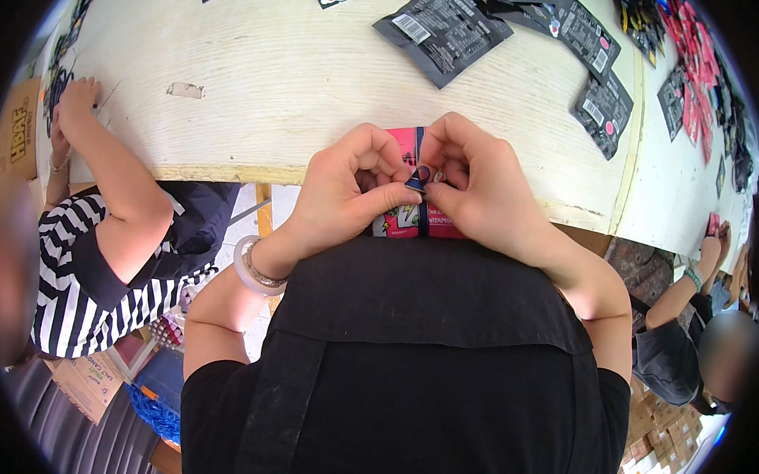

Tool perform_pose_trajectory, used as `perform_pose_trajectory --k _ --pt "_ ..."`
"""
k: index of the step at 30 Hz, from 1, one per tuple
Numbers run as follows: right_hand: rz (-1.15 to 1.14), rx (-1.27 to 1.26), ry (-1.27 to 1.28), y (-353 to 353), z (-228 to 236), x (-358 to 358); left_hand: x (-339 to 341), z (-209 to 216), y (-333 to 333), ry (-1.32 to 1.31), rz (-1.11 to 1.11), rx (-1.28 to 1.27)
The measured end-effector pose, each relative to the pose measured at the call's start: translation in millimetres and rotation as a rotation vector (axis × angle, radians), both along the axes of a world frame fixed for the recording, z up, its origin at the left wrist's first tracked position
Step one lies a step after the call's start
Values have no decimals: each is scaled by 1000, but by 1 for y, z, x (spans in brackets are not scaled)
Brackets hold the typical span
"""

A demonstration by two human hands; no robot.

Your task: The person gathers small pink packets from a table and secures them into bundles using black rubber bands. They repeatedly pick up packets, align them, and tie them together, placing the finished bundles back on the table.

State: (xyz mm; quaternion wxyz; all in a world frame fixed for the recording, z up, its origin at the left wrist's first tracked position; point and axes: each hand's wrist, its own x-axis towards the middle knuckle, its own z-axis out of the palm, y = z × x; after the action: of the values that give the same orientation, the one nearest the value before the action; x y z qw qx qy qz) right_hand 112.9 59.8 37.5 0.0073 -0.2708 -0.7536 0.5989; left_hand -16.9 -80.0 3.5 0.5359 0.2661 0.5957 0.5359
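Note:
At the table's near edge, against my black apron, lies a pink printed packet (399, 224) with a dark blue ribbon (423, 218) running down its middle. My left hand (356, 182) is closed, its thumb and finger pinching the ribbon from the left. From the right, my right hand (481, 186) pinches it too, thumb and bent fingers meeting the left fingertips. Between the fingertips the ribbon is folded into a small loop or knot; which of the two, I cannot make out. The fingers hide the packet's middle.
Black pouches with white labels (443, 34) lie ahead on the pale wooden table (259, 107), more (605, 115) to the right. Red packets (691, 47) are heaped at the far right. Co-workers sit on both sides, one in a striped top (102, 277). A cardboard box (19, 132) stands far left.

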Motion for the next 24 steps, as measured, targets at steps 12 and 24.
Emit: perform_pose_trajectory --k 12,24 --pt "150 434 421 -1 -28 10 -3 6 -2 230 -92 68" --pt "192 600 573 1 -32 11 1 7 -6 264 -27 143"
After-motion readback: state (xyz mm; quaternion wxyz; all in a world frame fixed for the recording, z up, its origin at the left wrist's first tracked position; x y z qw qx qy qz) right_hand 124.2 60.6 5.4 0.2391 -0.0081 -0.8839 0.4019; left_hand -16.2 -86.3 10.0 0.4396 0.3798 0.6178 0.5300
